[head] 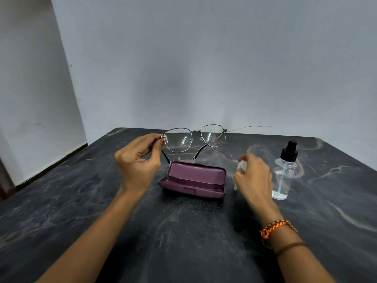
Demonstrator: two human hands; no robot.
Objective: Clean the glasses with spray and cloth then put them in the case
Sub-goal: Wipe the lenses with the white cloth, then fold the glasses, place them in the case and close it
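our left hand (138,160) pinches the glasses (194,137) by one corner above the open case (193,180) — our right hand (253,174) bunches the cloth (241,166)

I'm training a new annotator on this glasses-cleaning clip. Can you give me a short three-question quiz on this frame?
1. True or false: the purple case is closed.
2. Which hand holds the glasses? A) left B) right C) neither
3. Fill in: the right hand grips a white ____.

Key:
1. False; the case lies open on the table.
2. A; the left hand pinches the frame at one corner, above the case.
3. Cloth; the spray bottle stands untouched beside that hand.
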